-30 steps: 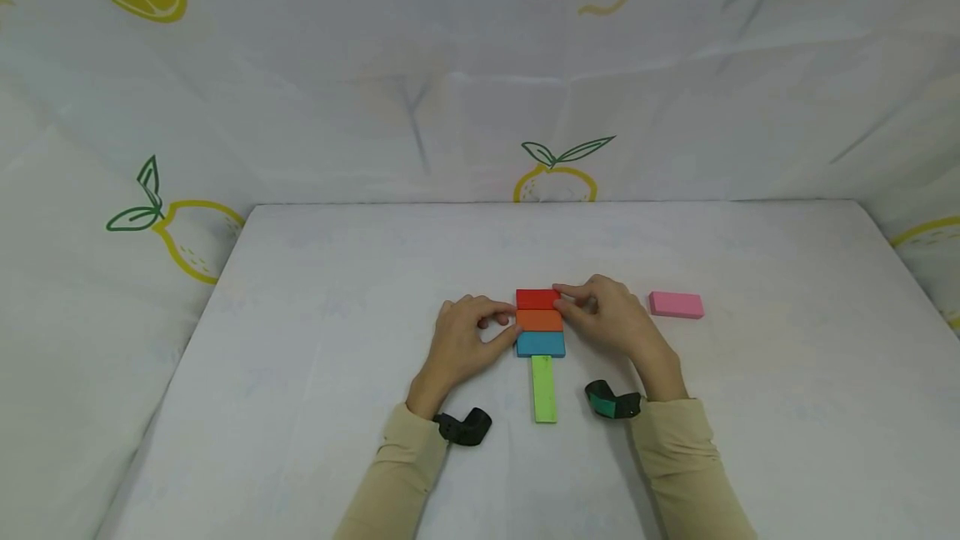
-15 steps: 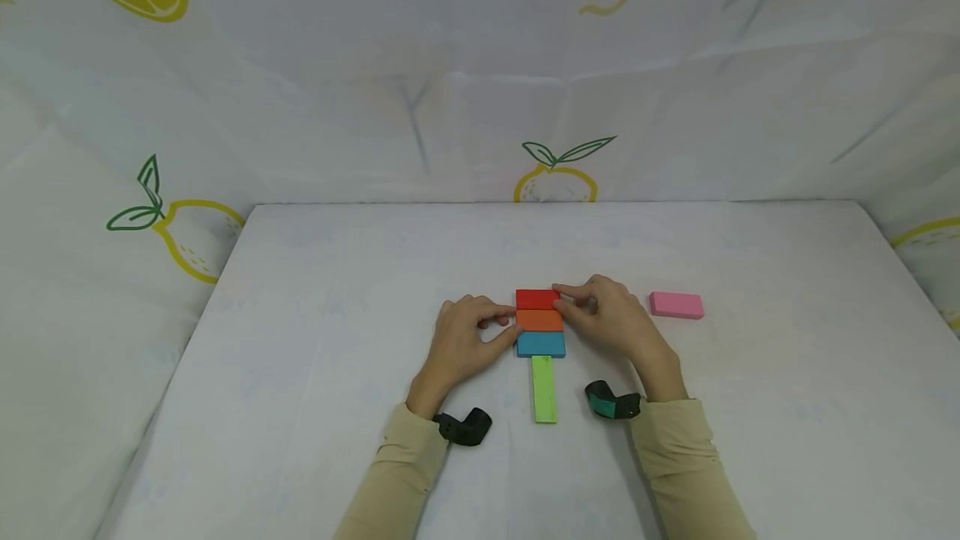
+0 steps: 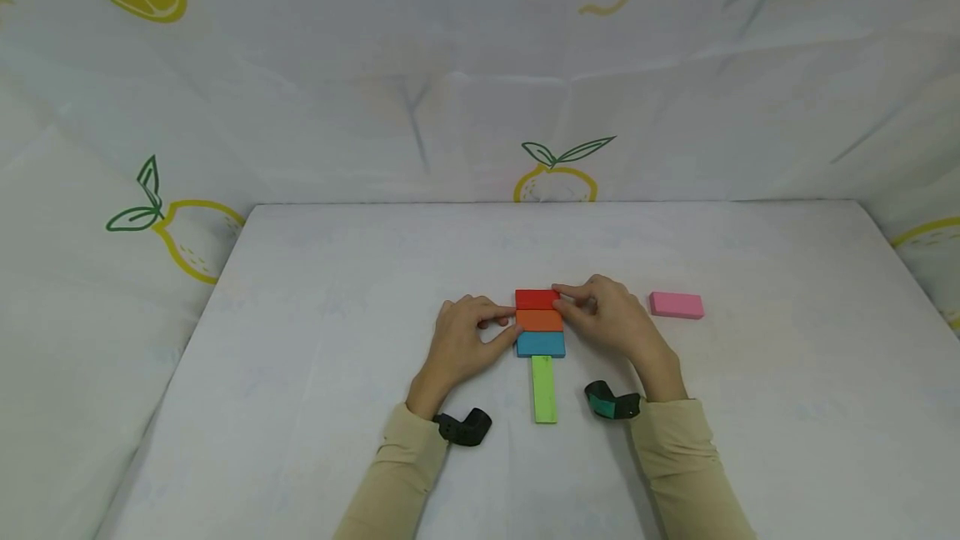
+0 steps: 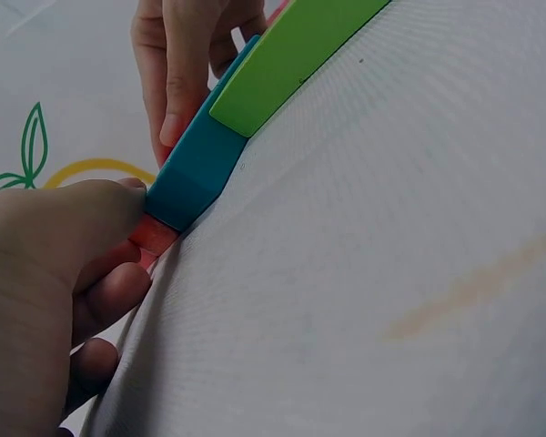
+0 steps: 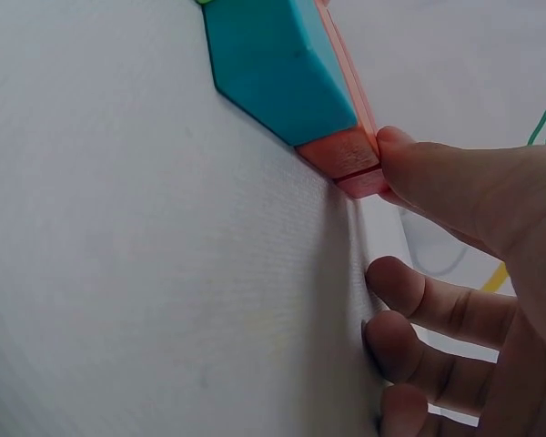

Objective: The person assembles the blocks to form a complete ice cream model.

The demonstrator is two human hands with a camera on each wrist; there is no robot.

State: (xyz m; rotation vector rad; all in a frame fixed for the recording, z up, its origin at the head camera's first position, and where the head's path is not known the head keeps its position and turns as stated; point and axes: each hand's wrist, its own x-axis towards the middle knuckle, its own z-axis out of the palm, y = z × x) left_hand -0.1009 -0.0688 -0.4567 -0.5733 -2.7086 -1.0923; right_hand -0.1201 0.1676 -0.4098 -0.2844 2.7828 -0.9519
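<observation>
On the white surface (image 3: 315, 340), a little left of its middle, the left hand (image 3: 465, 332) is placed; its thumb and index finger are parted, the tips being laid at the left end of the orange block (image 3: 539, 321), and no grip is seen. Below this hand, a black device (image 3: 465, 427) is worn at the wrist. In the centre, three blocks are laid flat, side by side and touching: the red block (image 3: 536, 299) farthest from the person, then the orange one, then the blue block (image 3: 540, 345). The near side of the blue one is met by the short end of the green block (image 3: 544, 390), which is pointed toward the person. By the right hand (image 3: 611, 315), with thumb and index finger also parted, the red block's right end is touched only. Farther right, the pink block (image 3: 677, 305) is set apart.
</observation>
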